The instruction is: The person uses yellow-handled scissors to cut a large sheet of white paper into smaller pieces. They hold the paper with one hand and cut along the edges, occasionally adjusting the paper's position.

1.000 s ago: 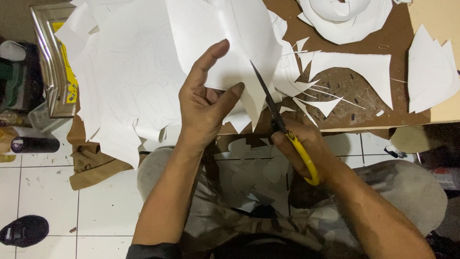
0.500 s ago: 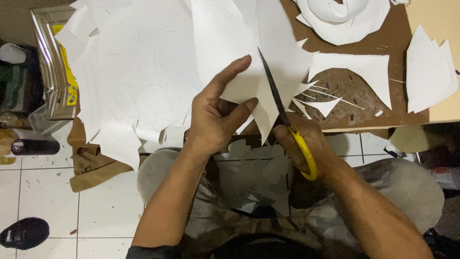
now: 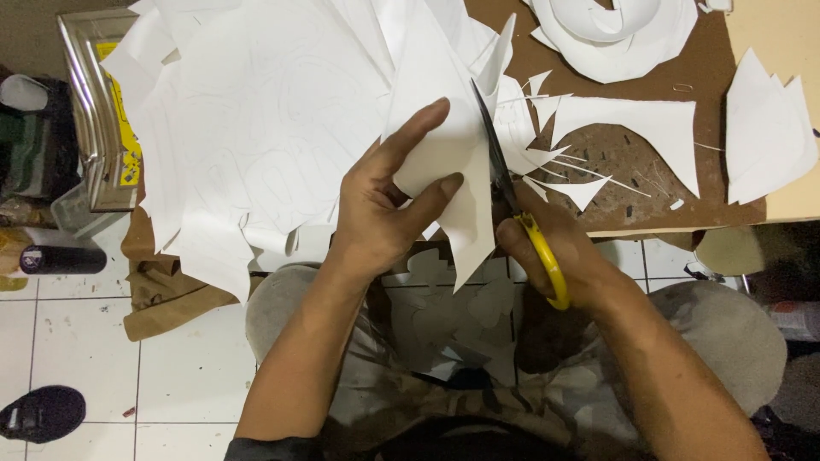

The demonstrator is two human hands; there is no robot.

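My left hand (image 3: 389,205) pinches a large white paper sheet (image 3: 282,128), thumb on top and fingers underneath, near its lower edge. A pointed flap of that sheet hangs down between my hands. My right hand (image 3: 555,248) grips yellow-handled scissors (image 3: 512,201); the dark blades point away from me and lie along the sheet's right edge. Faint pencil outlines show on the paper.
White paper offcuts (image 3: 769,128) and thin slivers lie on the brown board (image 3: 700,77) to the right. A curled paper strip (image 3: 611,26) sits at the top. A metal frame (image 3: 90,111), a dark can (image 3: 60,259) and a shoe (image 3: 38,412) are at left on the tiled floor.
My left hand has drawn the sheet rightward and rotated it. The scissors' blades have moved further along the paper's edge. A long pointed flap now hangs below my left thumb.
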